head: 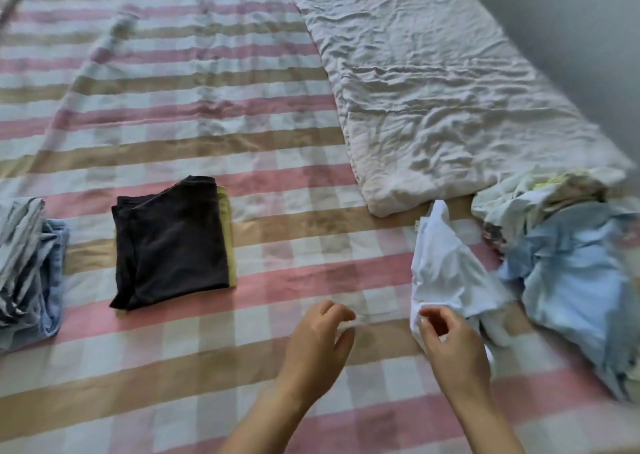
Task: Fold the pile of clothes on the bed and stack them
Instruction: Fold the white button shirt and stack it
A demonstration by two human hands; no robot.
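The left forearm (263, 419) and right forearm (485, 422), both bare, reach in from the near edge. The left hand (317, 343) hovers palm down, fingers loosely curled, holding nothing. Just to its right, the right hand (453, 346) curls its fingers, pinching the near edge of a white garment (446, 266).

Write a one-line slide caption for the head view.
Right hand pinches a white garment near the unfolded pile; left hand empty; folded black garment on the checked bedsheet.
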